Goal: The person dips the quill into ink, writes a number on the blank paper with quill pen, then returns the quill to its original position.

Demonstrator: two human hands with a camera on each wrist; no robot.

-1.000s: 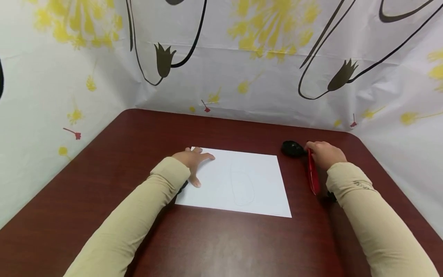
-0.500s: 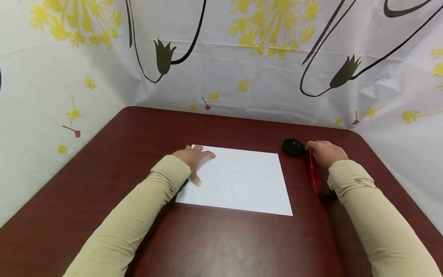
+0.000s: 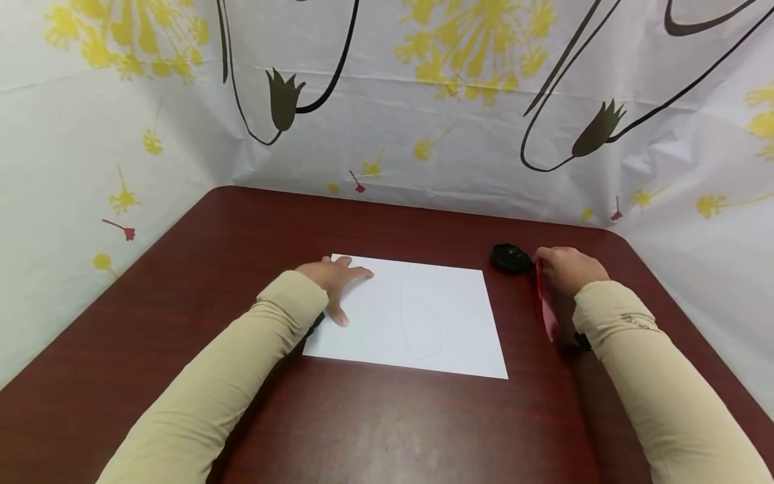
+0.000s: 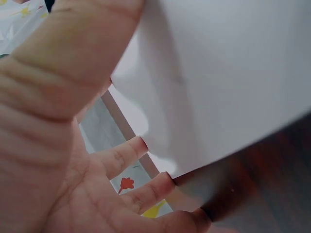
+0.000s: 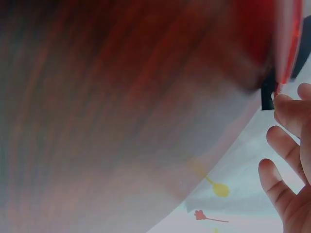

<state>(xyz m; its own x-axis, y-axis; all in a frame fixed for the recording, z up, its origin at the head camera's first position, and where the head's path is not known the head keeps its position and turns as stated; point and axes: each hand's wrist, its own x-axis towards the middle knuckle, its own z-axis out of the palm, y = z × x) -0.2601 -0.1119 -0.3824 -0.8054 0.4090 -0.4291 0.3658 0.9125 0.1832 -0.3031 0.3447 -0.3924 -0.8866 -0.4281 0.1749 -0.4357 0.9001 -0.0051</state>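
Note:
My left hand [image 3: 334,286] rests with spread fingers on the left side of a white sheet of paper [image 3: 459,316], which bears a faint long, rounded outline. In the left wrist view, the fingertips [image 4: 141,144] meet the paper's edge. Over on the right, my right hand [image 3: 568,269] pinches the far end of a narrow, flat red thing [image 3: 548,309]; its exact kind is unclear. The right wrist view has this red thing blurred at the top right, with thumb and finger at its tip and the other fingers loose. A black oval thing [image 3: 510,259] lies just left of the right hand.
All of this is on a dark red-brown table [image 3: 387,430] with rounded far corners. A white patterned sheet [image 3: 375,121] hangs behind and along both sides. A dark strap or band [image 3: 583,341] shows by the right cuff.
The red thing has tilted slightly in my right hand, so a paler face of it shows. My left hand and the paper keep their places; the view shifts slightly.

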